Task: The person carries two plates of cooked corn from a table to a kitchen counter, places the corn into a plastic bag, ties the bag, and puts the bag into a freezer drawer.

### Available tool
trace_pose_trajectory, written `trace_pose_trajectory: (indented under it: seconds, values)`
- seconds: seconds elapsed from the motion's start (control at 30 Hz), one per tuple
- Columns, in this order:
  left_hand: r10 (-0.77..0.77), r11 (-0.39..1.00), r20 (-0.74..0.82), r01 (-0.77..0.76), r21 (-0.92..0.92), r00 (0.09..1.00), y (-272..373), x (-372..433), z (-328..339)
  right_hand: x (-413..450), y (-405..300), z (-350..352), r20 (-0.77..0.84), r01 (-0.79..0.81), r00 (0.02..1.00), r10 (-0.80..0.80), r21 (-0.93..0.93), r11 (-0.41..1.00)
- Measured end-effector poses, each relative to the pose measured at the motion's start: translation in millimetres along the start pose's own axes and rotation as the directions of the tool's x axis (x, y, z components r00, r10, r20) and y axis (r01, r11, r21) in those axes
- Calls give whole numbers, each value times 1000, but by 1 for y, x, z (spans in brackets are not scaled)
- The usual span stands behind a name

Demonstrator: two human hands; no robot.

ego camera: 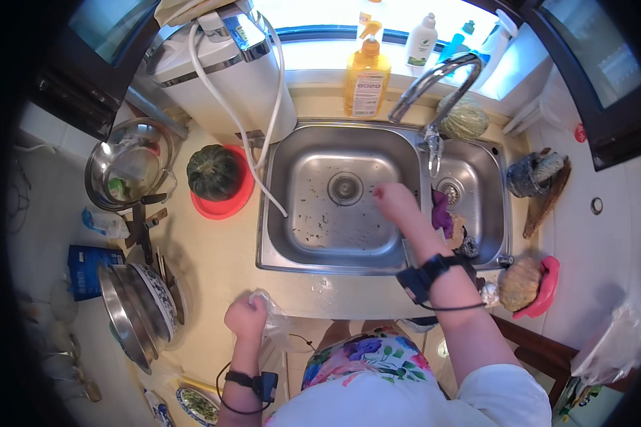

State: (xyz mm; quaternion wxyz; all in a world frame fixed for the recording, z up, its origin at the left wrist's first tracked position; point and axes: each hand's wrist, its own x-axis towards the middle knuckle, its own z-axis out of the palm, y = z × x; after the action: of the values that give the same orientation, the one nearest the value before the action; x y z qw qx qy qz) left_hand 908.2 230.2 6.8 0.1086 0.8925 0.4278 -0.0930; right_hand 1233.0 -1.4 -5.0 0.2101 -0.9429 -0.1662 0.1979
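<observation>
My left hand is closed around a clear plastic bag at the counter's front edge. Over the right side of the large basin of a stainless steel sink is my right hand, its fingers curled in. I see nothing sticking out of it, though its palm side is hidden. Small dark scraps are scattered on the basin floor, around and below the drain strainer. Partly behind my right forearm, a purple cloth and a steel wool scrubber lie in the smaller basin.
A chrome faucet arches over the divider. White hose from a white appliance reaches the basin's left rim. Left stand a dark green pumpkin on a red plate and stacked metal bowls. Another pumpkin sits right.
</observation>
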Motion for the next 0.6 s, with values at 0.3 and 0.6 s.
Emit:
trace_pose_trajectory:
  seconds: [0.3, 0.6]
  values:
    - [-117, 982, -311, 63, -179, 943, -1, 31, 38, 122, 7, 150, 95, 21, 995, -12, -98, 995]
    - [-61, 982, -430, -22, -186, 901, -3, 36, 45, 143, 29, 182, 7, 100, 995, -100, -62, 993]
